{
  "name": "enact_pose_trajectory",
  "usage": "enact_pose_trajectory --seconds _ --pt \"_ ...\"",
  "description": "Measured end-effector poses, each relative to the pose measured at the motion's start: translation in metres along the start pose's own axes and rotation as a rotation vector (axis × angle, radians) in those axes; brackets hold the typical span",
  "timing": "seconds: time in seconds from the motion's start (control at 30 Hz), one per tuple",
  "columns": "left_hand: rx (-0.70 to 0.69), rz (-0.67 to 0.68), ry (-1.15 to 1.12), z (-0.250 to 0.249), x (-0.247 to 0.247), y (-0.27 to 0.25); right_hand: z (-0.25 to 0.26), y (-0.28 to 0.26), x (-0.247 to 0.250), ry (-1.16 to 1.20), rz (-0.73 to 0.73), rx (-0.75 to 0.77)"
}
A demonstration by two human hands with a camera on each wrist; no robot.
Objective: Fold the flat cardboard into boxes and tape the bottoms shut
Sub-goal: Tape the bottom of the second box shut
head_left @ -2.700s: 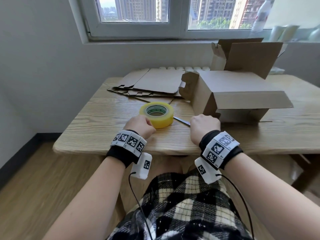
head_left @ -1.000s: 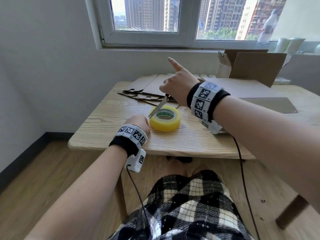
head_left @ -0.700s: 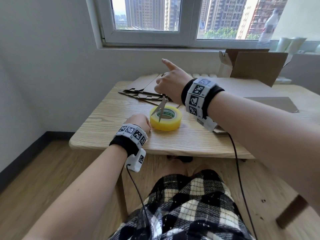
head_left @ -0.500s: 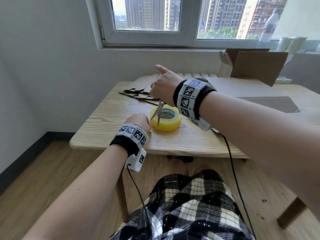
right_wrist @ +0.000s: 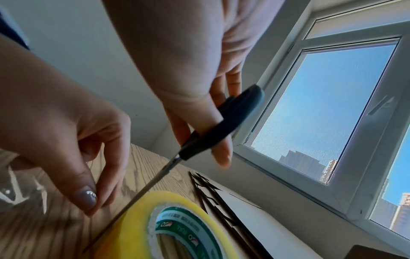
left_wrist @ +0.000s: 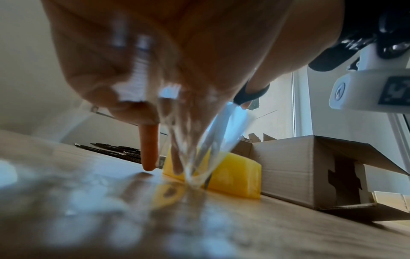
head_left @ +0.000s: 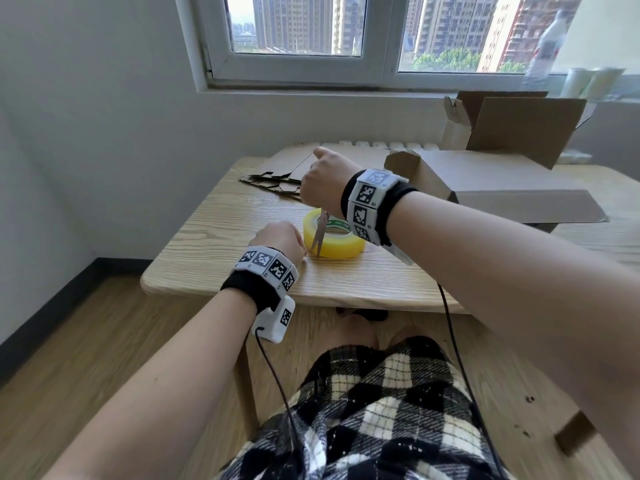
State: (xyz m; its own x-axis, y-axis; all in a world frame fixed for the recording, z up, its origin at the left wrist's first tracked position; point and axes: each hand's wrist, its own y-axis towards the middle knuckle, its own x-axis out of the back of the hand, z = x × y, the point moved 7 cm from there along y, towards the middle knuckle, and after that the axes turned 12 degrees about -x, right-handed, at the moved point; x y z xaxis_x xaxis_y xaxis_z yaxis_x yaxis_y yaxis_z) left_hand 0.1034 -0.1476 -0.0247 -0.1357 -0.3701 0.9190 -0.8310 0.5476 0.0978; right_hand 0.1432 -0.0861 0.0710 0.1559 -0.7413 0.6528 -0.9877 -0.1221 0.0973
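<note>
Now the right hand (head_left: 322, 183) has come down from its raised, finger-pointing pose of a second ago; its fingers are curled through the dark handles of the scissors (right_wrist: 213, 130), and the blades point down, their tips at the near side of the yellow tape roll (head_left: 334, 239). The forefinger no longer sticks out. The left hand (head_left: 282, 242) has stayed at the left of the roll on the desk (head_left: 214, 237), thumb and forefinger pinched together; the left wrist view shows a clear strip of tape (left_wrist: 193, 154) stretched from those fingers toward the roll. The folded box (head_left: 485, 181) lies on its side at the right, beyond the roll, and the flat cardboard sheets (head_left: 277, 174) are stacked at the far left, unchanged.
</note>
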Motion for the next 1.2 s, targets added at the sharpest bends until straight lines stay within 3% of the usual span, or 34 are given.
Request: enact_pose_trajectory --seconds 0.3,0.5,0.73,0.83,0.9,1.03,1.2 --pt "-0.015 -0.039 0.003 -0.001 0.005 -0.004 -0.004 0.001 0.006 0.018 -0.041 0.008" --pt "-0.02 -0.049 -0.009 0.005 0.018 -0.003 -0.023 -0.005 -0.002 0.08 -0.059 -0.075" --pt "-0.006 -0.237 -0.051 0.017 0.059 -0.01 -0.071 -0.02 -0.057 0.447 0.028 -0.447" --pt "-0.023 -0.339 -0.184 0.019 0.077 -0.014 -0.079 -0.031 -0.096 0.657 0.13 -0.658" --pt "-0.057 -0.318 -0.309 0.013 0.08 -0.014 -0.074 -0.035 -0.114 0.822 0.173 -0.737" --pt "-0.125 -0.235 -0.44 -0.008 0.072 -0.012 -0.051 -0.034 -0.123 1.053 0.192 -0.719" --pt "-0.161 -0.231 -0.445 -0.024 0.061 -0.011 -0.034 -0.03 -0.108 0.892 0.11 -0.648"
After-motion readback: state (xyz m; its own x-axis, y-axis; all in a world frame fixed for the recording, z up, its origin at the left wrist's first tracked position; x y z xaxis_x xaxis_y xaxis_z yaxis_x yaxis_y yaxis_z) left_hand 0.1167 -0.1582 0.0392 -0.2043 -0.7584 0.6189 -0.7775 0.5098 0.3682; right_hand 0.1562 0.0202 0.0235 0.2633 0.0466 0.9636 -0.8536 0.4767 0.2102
